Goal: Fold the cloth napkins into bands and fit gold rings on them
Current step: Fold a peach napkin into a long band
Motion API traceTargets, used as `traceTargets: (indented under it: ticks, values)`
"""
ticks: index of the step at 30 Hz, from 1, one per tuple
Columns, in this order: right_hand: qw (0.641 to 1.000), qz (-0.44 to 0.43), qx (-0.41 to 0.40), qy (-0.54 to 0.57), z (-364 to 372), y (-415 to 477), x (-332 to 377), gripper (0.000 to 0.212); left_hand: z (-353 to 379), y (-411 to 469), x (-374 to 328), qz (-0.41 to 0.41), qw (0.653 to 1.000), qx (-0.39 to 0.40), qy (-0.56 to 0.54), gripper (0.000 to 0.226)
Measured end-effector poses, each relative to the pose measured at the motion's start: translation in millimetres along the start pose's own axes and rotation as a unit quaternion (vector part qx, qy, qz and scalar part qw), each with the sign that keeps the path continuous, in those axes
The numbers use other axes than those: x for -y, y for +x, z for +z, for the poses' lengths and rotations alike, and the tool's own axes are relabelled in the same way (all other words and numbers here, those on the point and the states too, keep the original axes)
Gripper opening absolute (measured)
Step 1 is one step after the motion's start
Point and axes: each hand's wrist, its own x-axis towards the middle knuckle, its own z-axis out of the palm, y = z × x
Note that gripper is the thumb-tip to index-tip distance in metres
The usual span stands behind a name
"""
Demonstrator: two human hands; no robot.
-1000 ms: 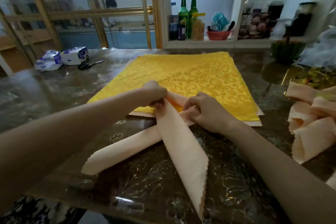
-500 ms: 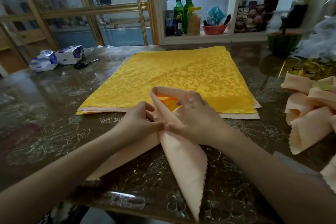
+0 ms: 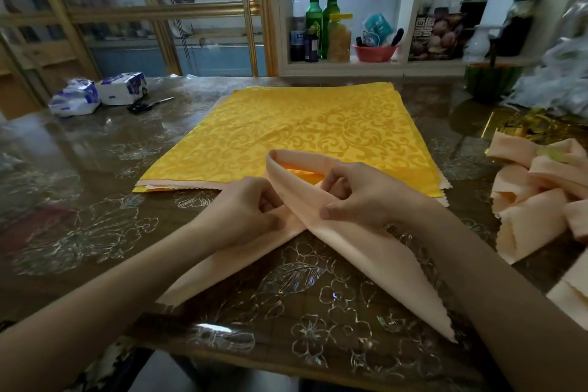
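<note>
The band now bends into an open loop, ready for a ring.

The peach cloth napkin, folded into a long band (image 3: 366,251), lies on the shiny brown worktop with its flower-print cover (image 3: 318,305). A second ago both hands sat bunched on the bend. Now they are lower, where the two tails cross, and a round loop shows above them, resting on the flat yellow patterned cloth (image 3: 302,124). The left hand (image 3: 245,210) has its fingers curled tight on the crossing. The right hand (image 3: 369,197) pinches the band, its fingers (image 3: 334,177) bent at the loop and its thumb on top. So the folding looks done, but no ring is on this band yet. More peach napkins sit in a pile (image 3: 534,200) on the right, near a shiny gold heap (image 3: 537,124) that may be the rings.
</note>
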Motion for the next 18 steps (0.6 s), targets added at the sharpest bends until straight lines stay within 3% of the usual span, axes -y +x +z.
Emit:
traceTargets:
  ticks: [2,4,6,7,9,12,16,18]
  values:
    - [0.999,0.005,0.028,-0.037,-3,-1,-3,0.024,-4,-3,-2,0.007,0.999,0.005,0.035,0.022]
    - [0.998,0.003,0.037,-0.059,-1,-1,-5,0.022,-14,0,-9,0.038,0.996,-0.049,0.058,0.018]
    - [0.998,-0.001,0.036,-0.06,1,1,-6,0.022,-24,12,-27,0.087,0.989,-0.115,0.024,0.016]
    - [0.998,-0.003,0.034,-0.061,1,2,-7,0.022,-25,22,-38,0.093,0.989,-0.111,0.0,0.02]
    - [0.999,-0.004,0.017,-0.041,2,2,-6,0.021,-18,45,-58,0.063,0.997,-0.04,-0.007,0.038]
    - [0.999,-0.034,0.008,-0.024,4,1,-6,0.045,-3,77,-74,-0.022,0.997,0.058,0.045,0.055]
    - [0.993,-0.066,0.042,-0.093,4,2,-4,0.048,0,95,-76,-0.08,0.992,0.101,0.005,0.047]
    - [0.992,-0.063,0.042,-0.098,4,4,-6,0.044,4,97,-78,-0.095,0.991,0.086,-0.034,0.035]
